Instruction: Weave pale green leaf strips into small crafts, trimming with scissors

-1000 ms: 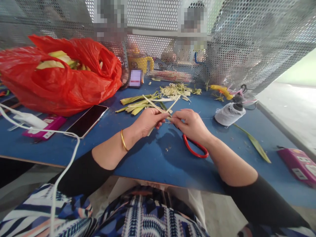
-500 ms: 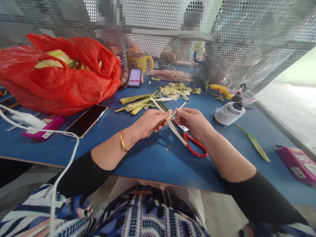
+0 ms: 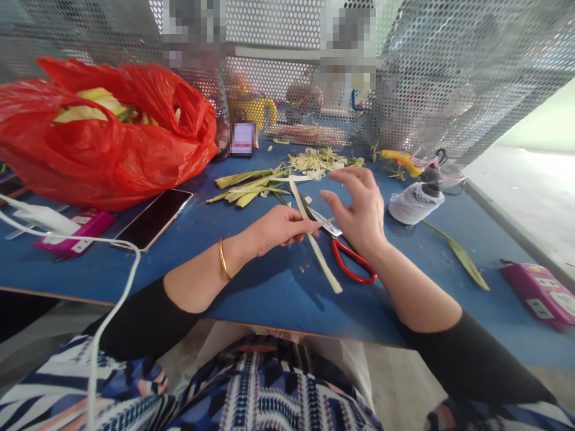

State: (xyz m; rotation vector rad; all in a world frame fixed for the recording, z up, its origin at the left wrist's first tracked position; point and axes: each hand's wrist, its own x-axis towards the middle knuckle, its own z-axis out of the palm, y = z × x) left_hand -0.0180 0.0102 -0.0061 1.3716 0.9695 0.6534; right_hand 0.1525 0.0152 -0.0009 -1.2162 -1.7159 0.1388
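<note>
Between the thumb and fingers of my left hand [image 3: 287, 227] are pale strips of dried husk [image 3: 324, 263], one crossing another at the fingertips. My right hand [image 3: 359, 203] is raised just to the right, its thumb and fingers spread with nothing between them. Below it on the table lie scissors with red handles [image 3: 353, 261], blades pointing away and partly behind the strips. Beyond my hands rest longer green-yellow husk pieces [image 3: 245, 190] and a heap of small pale scraps [image 3: 317, 161].
A red plastic bag [image 3: 148, 143] of husks stands at the left, near a dark phone [image 3: 155, 218] and a white cable [image 3: 112, 239]. To the right are a white thread spool [image 3: 414, 203], a single leaf [image 3: 465, 263] and a purple box [image 3: 541, 290]. Perforated metal mesh [image 3: 274, 78] borders the back.
My right hand has let go of the strip, opened and lifted away. My left hand has lowered slightly and still pinches the crossed strips, whose long end now hangs nearer me.
</note>
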